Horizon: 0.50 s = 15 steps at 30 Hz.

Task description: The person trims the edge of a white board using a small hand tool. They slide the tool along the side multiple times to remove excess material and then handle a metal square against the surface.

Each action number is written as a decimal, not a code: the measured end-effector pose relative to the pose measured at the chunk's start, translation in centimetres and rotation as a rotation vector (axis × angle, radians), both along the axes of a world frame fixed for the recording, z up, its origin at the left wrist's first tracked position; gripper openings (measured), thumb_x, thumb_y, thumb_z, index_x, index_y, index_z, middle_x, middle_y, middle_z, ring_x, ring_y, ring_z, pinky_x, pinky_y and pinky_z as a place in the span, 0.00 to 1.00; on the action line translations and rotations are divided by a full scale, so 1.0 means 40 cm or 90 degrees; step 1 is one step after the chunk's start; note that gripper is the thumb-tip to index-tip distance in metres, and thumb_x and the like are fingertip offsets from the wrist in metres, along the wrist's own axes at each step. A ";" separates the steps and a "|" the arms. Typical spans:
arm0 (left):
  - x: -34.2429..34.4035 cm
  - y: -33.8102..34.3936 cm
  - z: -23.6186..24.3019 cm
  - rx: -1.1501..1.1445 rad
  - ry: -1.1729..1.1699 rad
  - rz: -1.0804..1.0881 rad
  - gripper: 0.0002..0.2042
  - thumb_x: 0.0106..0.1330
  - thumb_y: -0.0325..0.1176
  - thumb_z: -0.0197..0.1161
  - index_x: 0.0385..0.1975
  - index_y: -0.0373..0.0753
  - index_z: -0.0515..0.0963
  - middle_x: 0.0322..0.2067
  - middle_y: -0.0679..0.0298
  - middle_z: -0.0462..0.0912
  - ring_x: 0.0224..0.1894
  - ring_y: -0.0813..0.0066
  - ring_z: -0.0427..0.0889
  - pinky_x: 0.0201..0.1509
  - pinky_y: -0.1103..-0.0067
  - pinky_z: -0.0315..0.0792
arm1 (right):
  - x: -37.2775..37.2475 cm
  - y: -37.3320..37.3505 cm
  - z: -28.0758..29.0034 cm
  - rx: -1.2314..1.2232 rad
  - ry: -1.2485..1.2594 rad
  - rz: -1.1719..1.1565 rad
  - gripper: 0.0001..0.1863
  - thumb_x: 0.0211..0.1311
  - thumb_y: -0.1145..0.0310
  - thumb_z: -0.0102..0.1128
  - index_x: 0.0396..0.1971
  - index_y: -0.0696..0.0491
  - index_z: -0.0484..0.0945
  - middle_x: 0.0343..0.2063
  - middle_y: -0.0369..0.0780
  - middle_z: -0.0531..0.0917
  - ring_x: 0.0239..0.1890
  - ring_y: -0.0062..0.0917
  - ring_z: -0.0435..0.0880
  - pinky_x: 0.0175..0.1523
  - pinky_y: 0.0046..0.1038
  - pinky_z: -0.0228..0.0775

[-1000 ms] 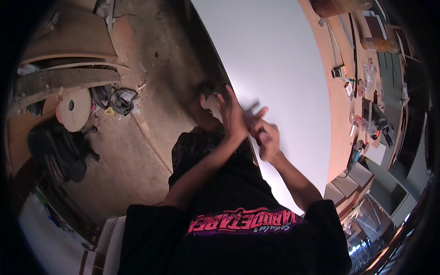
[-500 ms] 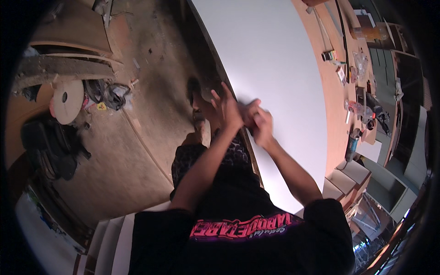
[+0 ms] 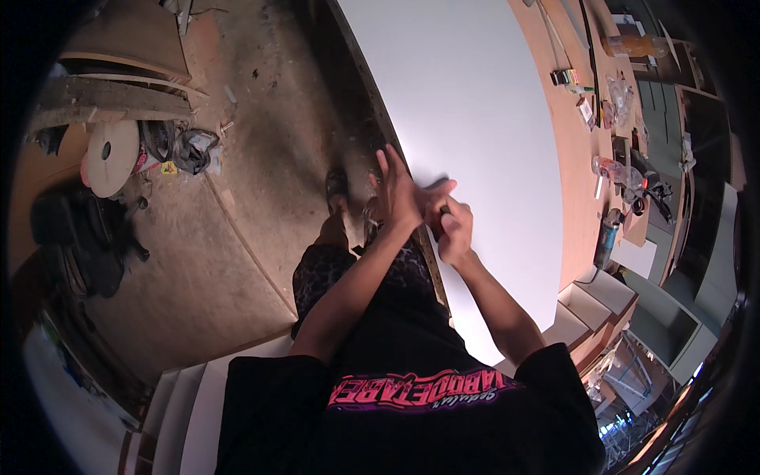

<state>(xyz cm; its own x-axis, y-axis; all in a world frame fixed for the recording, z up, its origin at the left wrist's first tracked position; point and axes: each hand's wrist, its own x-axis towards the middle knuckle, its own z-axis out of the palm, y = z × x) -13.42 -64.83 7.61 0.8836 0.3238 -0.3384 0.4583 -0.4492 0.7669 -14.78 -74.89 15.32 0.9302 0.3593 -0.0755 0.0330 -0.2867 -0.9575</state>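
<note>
My left hand (image 3: 397, 194) has its fingers spread and lies along the dark long edge (image 3: 370, 95) of a white panel (image 3: 467, 95). My right hand (image 3: 453, 226) is just right of it over the panel, closed round a small dark tool (image 3: 445, 212) that I cannot make out clearly, index finger pointing toward the left hand. What lies under the left palm is hidden. My feet, one in a dark sandal (image 3: 336, 186), are on the floor below the edge.
Along the right lies a wooden surface (image 3: 578, 237) with bottles (image 3: 633, 46), a power tool (image 3: 608, 237) and small items. Board boxes (image 3: 594, 309) stand at lower right. At left are wood offcuts (image 3: 119, 99), a round reel (image 3: 106, 157) and a black chair (image 3: 79, 237) on the concrete floor (image 3: 206, 269).
The surroundings have shifted up and slightly left in the view. My hands stay at the panel's edge, the right slightly higher in the picture, and my feet have changed position.
</note>
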 end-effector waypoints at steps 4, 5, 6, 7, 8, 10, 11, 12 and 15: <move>-0.074 -0.066 0.047 -0.002 -0.004 -0.016 0.74 0.36 0.75 0.70 0.71 0.21 0.40 0.69 0.36 0.56 0.76 0.51 0.47 0.75 0.49 0.40 | -0.099 -0.094 0.027 0.065 0.012 0.020 0.33 0.68 0.37 0.36 0.21 0.54 0.66 0.14 0.37 0.68 0.16 0.25 0.66 0.24 0.28 0.55; -0.093 -0.072 0.052 -0.015 0.012 -0.013 0.73 0.36 0.75 0.70 0.71 0.21 0.40 0.69 0.36 0.56 0.76 0.51 0.47 0.75 0.48 0.40 | -0.101 -0.092 0.016 0.058 -0.003 0.026 0.33 0.68 0.37 0.36 0.23 0.56 0.67 0.14 0.39 0.69 0.17 0.29 0.71 0.25 0.30 0.59; -0.089 -0.064 0.007 0.019 0.005 -0.013 0.73 0.37 0.73 0.71 0.70 0.20 0.40 0.69 0.36 0.57 0.77 0.52 0.44 0.75 0.49 0.40 | -0.080 -0.072 -0.014 0.015 0.002 0.012 0.33 0.68 0.38 0.37 0.23 0.56 0.68 0.14 0.39 0.69 0.17 0.29 0.70 0.25 0.30 0.58; -0.105 -0.060 0.000 0.016 0.031 -0.028 0.73 0.37 0.73 0.71 0.70 0.20 0.40 0.69 0.36 0.57 0.77 0.52 0.44 0.75 0.49 0.40 | -0.063 -0.040 -0.022 -0.032 0.011 -0.001 0.32 0.68 0.39 0.39 0.24 0.56 0.68 0.15 0.38 0.68 0.17 0.28 0.70 0.25 0.30 0.58; -0.092 -0.050 0.000 0.017 0.042 -0.043 0.73 0.37 0.74 0.71 0.70 0.20 0.40 0.69 0.36 0.57 0.77 0.52 0.44 0.75 0.49 0.39 | -0.063 -0.047 -0.035 0.007 0.018 0.020 0.31 0.69 0.40 0.40 0.25 0.56 0.68 0.16 0.37 0.69 0.18 0.28 0.70 0.25 0.30 0.58; -0.101 -0.055 0.032 0.021 0.079 -0.069 0.74 0.36 0.75 0.70 0.70 0.20 0.40 0.69 0.37 0.56 0.77 0.51 0.42 0.75 0.47 0.38 | -0.090 -0.072 -0.024 0.059 0.020 0.009 0.31 0.68 0.38 0.40 0.23 0.55 0.67 0.15 0.35 0.69 0.16 0.23 0.66 0.23 0.27 0.54; -0.153 -0.078 0.047 0.024 0.063 -0.071 0.74 0.36 0.75 0.70 0.70 0.20 0.40 0.69 0.37 0.57 0.77 0.51 0.42 0.75 0.47 0.37 | -0.133 -0.086 -0.005 0.080 0.032 -0.002 0.32 0.67 0.37 0.41 0.22 0.54 0.66 0.14 0.34 0.68 0.16 0.20 0.64 0.22 0.26 0.52; -0.206 -0.106 0.064 0.027 0.047 -0.074 0.74 0.36 0.75 0.70 0.70 0.21 0.40 0.69 0.37 0.57 0.77 0.51 0.42 0.75 0.47 0.36 | -0.177 -0.118 0.017 0.070 0.026 0.008 0.33 0.67 0.36 0.40 0.21 0.55 0.65 0.14 0.35 0.68 0.15 0.20 0.63 0.22 0.25 0.50; -0.197 -0.131 0.052 0.017 -0.007 -0.034 0.73 0.37 0.75 0.70 0.71 0.22 0.40 0.70 0.38 0.56 0.77 0.52 0.41 0.76 0.48 0.34 | -0.240 -0.190 0.008 0.125 -0.025 0.025 0.35 0.68 0.35 0.39 0.20 0.55 0.64 0.14 0.35 0.67 0.15 0.19 0.62 0.22 0.24 0.49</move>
<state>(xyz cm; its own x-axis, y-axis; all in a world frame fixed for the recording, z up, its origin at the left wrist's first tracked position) -21.29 -70.05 9.70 0.9033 0.2846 -0.3209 0.4250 -0.4932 0.7590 -24.38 -82.47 15.64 0.9163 0.3990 0.0360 0.0791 -0.0920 -0.9926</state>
